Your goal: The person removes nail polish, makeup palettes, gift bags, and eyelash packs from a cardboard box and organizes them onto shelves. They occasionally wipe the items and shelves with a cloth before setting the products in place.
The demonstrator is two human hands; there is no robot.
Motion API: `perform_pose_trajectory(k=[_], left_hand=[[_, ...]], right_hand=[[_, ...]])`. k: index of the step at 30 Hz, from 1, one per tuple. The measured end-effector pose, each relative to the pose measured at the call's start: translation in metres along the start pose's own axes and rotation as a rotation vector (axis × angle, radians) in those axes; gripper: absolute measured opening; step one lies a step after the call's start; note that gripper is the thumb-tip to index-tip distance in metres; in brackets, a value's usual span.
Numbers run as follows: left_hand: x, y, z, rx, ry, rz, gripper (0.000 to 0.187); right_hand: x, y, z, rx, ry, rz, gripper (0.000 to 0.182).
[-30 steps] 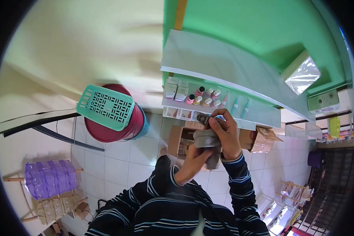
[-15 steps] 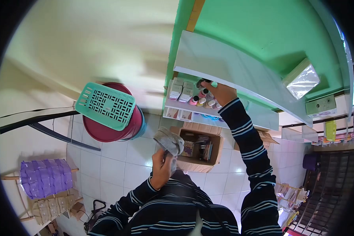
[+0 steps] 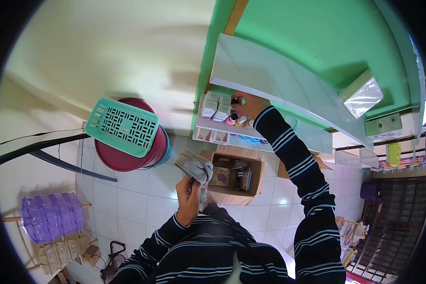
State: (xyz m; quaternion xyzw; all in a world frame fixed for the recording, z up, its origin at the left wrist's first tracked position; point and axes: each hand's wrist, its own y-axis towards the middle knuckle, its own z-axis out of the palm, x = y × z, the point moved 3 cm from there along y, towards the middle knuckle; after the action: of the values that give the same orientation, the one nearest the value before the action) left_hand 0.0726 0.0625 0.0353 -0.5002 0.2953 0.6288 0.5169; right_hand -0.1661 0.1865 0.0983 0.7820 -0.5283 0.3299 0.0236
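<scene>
My left hand (image 3: 188,202) is closed round a bunched grey cloth (image 3: 194,165), held out in front of my body. Under the upper shelf board (image 3: 265,75), my right hand (image 3: 252,105) reaches in with its fingers pinched on a small bottle with a dark cap (image 3: 236,101); most of that bottle is hidden. Just left of those fingers stand several white boxes (image 3: 216,108) on the lower shelf. A pink bottle with a black cap (image 3: 231,119) and other small bottles (image 3: 241,121) stand below the hand, partly covered by it.
An open cardboard box (image 3: 236,176) with packets inside sits on the tiled floor beneath the shelf. To the left, a green basket (image 3: 123,128) rests on a dark red lid (image 3: 109,158). A plastic-wrapped pack (image 3: 363,94) lies on the upper shelf.
My right hand has moved left along the shelf with the dark-capped bottle, closer to the white boxes. My left hand and the cloth have shifted slightly left and up.
</scene>
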Motion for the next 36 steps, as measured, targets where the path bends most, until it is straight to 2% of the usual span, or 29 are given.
perform_pose_trajectory(k=[3,6,9,11,14,16,17,18,20,22,23,24,26,27,28,29,30,32,33,34,36], left_hand=[[-0.003,0.001,0.002,-0.005,-0.04,0.0,0.012],[-0.005,0.003,0.002,0.0,0.002,0.007,0.016],[-0.005,0.005,0.003,0.001,0.005,0.018,0.015],[-0.007,0.004,0.003,0.001,0.013,0.0,0.013],[-0.003,0.001,0.001,-0.015,0.043,-0.03,0.013],[-0.005,0.001,0.002,-0.018,0.05,0.012,0.013],[-0.004,0.0,0.002,-0.012,0.066,0.023,0.014],[-0.001,-0.002,0.001,-0.011,0.071,0.012,0.014],[0.003,-0.007,0.0,-0.02,0.098,0.02,0.013],[0.01,-0.017,0.002,0.051,0.184,-0.063,0.013],[0.015,-0.024,0.006,0.116,0.262,-0.134,0.013],[0.027,-0.033,0.013,0.167,0.282,-0.167,0.013],[0.044,-0.052,0.035,0.441,0.466,-0.072,0.014],[0.056,-0.064,0.044,0.446,0.474,-0.08,0.014],[0.075,-0.08,0.054,0.544,0.462,-0.235,0.017],[0.091,-0.094,0.063,0.64,0.45,-0.388,0.02],[0.102,-0.103,0.07,0.646,0.461,-0.395,0.02],[0.137,-0.123,0.084,0.57,0.129,-0.944,0.028],[0.159,-0.133,0.085,0.482,0.125,-1.188,0.036],[0.18,-0.132,0.088,0.479,0.141,-1.197,0.036],[0.224,-0.121,0.089,0.656,0.318,-1.152,0.034]], right_hand=[[-0.003,0.003,0.003,-0.023,-0.08,-0.081,0.027],[-0.007,0.004,0.003,-0.011,-0.013,-0.085,0.028],[-0.009,0.007,0.004,-0.017,-0.094,-0.158,0.028],[-0.015,0.008,0.005,-0.038,-0.073,-0.139,0.027],[-0.012,0.005,0.0,-0.097,-0.242,-0.199,0.027],[-0.013,0.002,-0.002,-0.162,-0.241,-0.229,0.029],[-0.013,-0.003,-0.004,-0.244,-0.196,-0.259,0.025],[-0.015,-0.01,-0.004,-0.238,-0.188,-0.251,0.025],[-0.017,-0.047,-0.013,-0.597,-0.17,-0.414,0.022],[-0.023,-0.112,0.002,-0.792,-0.173,-0.342,0.023],[-0.028,-0.147,0.024,-0.736,-0.032,-0.279,0.028],[-0.028,-0.175,0.047,-0.46,0.311,-0.208,0.043],[-0.035,-0.223,0.1,-0.25,0.466,-0.261,0.062],[-0.037,-0.244,0.122,-0.22,0.608,-0.161,0.058],[-0.045,-0.264,0.142,-0.189,0.752,-0.057,0.056],[-0.06,-0.28,0.154,-0.195,0.764,-0.051,0.056],[-0.08,-0.293,0.167,-0.194,0.767,0.019,0.051],[-0.123,-0.316,0.19,-0.197,0.783,0.09,0.047],[-0.147,-0.328,0.202,-0.231,0.776,0.163,0.041],[-0.171,-0.338,0.215,-0.262,0.77,0.235,0.035],[-0.22,-0.359,0.244,-0.382,0.811,0.462,0.03]])
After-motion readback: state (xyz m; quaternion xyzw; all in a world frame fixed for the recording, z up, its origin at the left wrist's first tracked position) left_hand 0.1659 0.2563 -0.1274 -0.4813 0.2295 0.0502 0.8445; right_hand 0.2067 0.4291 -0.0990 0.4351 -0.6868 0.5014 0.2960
